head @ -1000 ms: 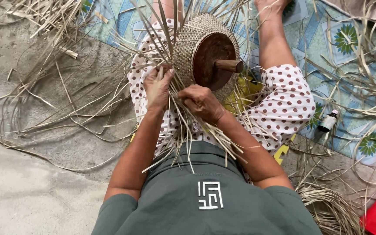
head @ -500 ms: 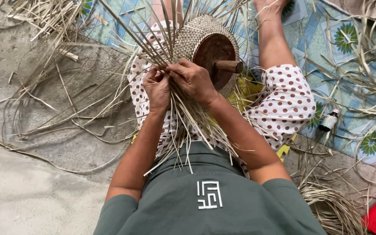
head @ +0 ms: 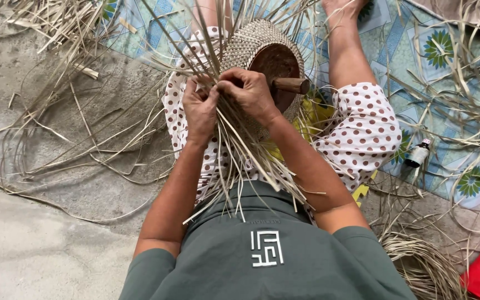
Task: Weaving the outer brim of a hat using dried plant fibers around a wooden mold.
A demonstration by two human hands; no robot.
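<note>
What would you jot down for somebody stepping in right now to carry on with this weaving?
Left hand: closed on a bunch of loose straw strips at the basket's edge.
Right hand: pinching strips right beside the left one, fingers curled shut.
Woven basket: lies on the lap over a round wooden mould with a handle sticking out to the right.
Done: the basket's body is woven.
Left: many strip ends hang unwoven toward the person. Spare strips lie on the floor; a coil sits at lower right, a small bottle on the mat.
</note>
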